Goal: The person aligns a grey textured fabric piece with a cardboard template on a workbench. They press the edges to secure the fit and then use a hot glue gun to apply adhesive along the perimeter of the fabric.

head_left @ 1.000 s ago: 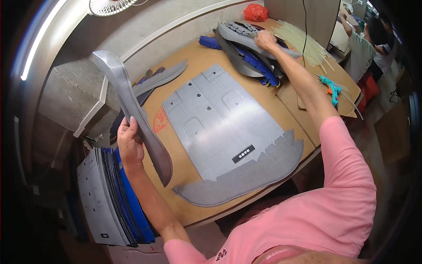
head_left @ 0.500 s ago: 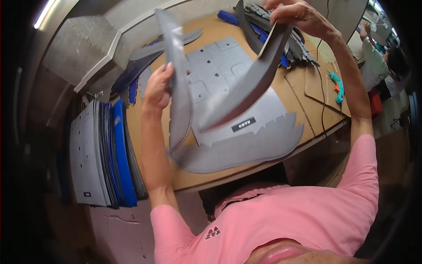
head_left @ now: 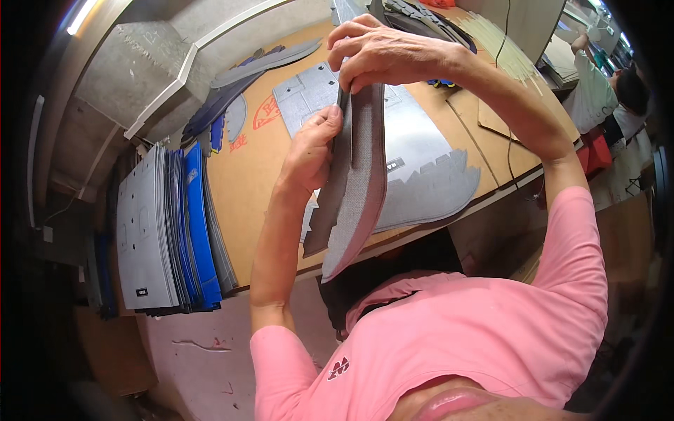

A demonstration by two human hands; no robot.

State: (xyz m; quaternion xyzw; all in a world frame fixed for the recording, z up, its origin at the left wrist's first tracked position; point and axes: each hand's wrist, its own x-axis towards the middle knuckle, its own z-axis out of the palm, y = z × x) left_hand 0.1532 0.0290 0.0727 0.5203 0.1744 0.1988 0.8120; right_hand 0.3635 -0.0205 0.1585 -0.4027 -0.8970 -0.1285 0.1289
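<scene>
Above the table, two long curved grey fabric-like panels are held close together, upright and partly overlapping. My left hand is closed around the edge of the darker rear panel, its thumb pointing up. From above, my right hand pinches the top of the front panel, fingers bent over it. Whether the two panels are joined cannot be made out. Beneath them lies a flat grey sheet with small dark holes. A notched, curved grey panel rests along its near edge, partly hidden by the held panels.
Grey sheets and blue sheets stand stacked at the left. Curved pieces lie piled at the back left, more at the back. Pale sticks and a black cable are at the right. Another person is beyond.
My right hand has moved left with its panel, bringing it beside the one in my left hand. The left-hand panel has shifted right. The turquoise glue gun no longer shows.
</scene>
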